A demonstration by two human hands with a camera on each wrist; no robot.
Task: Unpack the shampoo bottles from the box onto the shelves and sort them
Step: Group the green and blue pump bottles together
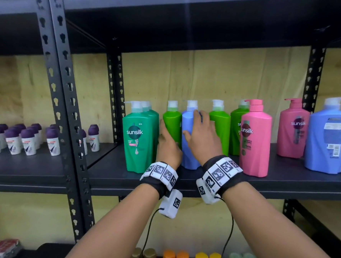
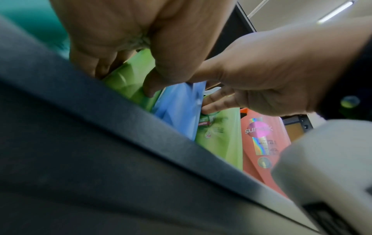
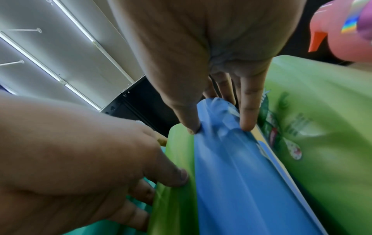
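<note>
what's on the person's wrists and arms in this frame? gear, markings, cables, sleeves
Both forearms are bare, with no sleeves. Each wrist carries a black fabric band: the left wristband and the right wristband are ringed with white square tiles printed with black fiducial codes. A white camera box bearing its own code hangs under the left wrist, and a thin black cable trails from each unit.

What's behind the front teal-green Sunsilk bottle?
Behind the teal-green bottle, two more white pump tops and a sliver of matching teal body show. The rest of those bottles is covered.
</note>
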